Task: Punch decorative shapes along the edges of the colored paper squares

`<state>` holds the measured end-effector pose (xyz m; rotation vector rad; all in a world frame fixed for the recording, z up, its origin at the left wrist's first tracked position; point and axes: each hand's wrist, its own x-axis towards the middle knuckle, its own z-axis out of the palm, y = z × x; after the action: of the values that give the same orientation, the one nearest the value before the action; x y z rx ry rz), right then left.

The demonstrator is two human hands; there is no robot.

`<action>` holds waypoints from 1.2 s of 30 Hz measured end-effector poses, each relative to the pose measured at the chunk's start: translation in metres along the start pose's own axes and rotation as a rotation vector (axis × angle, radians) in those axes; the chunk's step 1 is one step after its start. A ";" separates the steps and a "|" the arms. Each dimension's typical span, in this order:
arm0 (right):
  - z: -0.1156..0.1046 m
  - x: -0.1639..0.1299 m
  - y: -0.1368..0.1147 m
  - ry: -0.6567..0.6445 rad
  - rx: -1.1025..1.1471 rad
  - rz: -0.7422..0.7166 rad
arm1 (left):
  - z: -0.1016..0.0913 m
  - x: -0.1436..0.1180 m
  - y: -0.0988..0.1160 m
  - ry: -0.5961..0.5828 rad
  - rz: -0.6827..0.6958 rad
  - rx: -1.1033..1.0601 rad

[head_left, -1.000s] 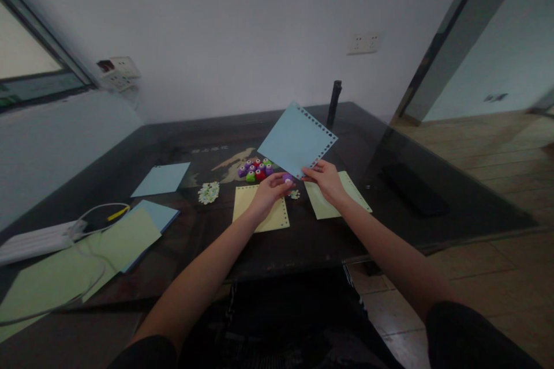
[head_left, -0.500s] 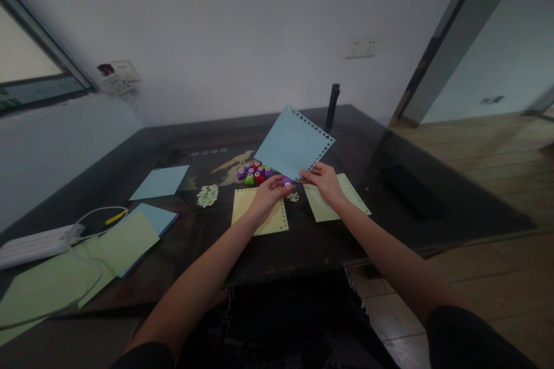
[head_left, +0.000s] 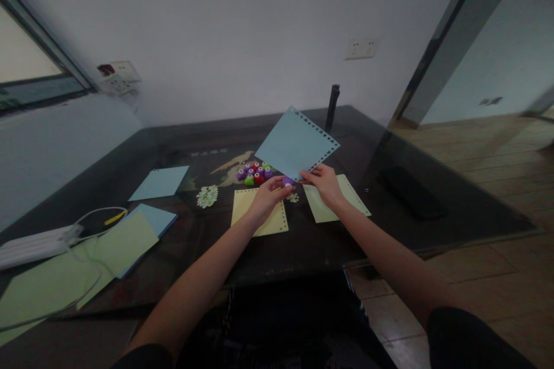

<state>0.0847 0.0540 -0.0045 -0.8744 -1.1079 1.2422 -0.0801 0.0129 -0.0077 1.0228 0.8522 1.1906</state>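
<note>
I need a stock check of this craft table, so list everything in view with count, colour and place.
blue punched sheet: 1, light blue, held up over table centre
small punch: 1, purple, at sheet's lower corner
punch cluster: several, purple, red, green, centre
yellow sheets: 2, pale yellow, under the hands
flat blue sheets: 2, left
green sheets: 2, left edge
paper cut-outs: 1 pile, whitish
table: 1, dark
left hand: on punch
right hand: pinching sheet

On the dark surface [head_left: 454,207] lie a yellow sheet [head_left: 242,207] and a green sheet [head_left: 320,207] near the middle, colourful punches [head_left: 254,173] beyond, paper cut-outs [head_left: 206,196] left, and a white power strip [head_left: 30,245] far left.
</note>
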 end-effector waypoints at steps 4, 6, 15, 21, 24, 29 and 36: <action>0.000 -0.001 0.000 -0.026 -0.032 -0.003 | 0.001 -0.001 0.001 0.021 -0.014 -0.007; 0.000 -0.001 0.001 -0.050 -0.051 -0.005 | 0.003 -0.001 0.001 0.040 -0.025 -0.009; -0.001 -0.001 0.003 -0.109 -0.149 0.020 | 0.004 -0.003 0.002 0.066 -0.056 0.051; 0.000 -0.002 0.001 -0.138 -0.204 0.009 | 0.004 -0.002 0.000 0.084 -0.059 0.050; 0.000 -0.002 0.001 -0.144 -0.216 -0.016 | 0.003 -0.001 -0.001 0.075 -0.054 0.037; 0.000 -0.001 0.003 -0.148 -0.240 -0.059 | 0.003 -0.001 -0.002 0.066 -0.051 0.050; 0.000 0.000 0.004 -0.147 -0.267 -0.035 | 0.004 -0.002 -0.001 0.079 -0.068 0.063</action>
<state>0.0834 0.0541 -0.0082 -0.9698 -1.4249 1.1595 -0.0763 0.0101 -0.0070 0.9954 0.9846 1.1588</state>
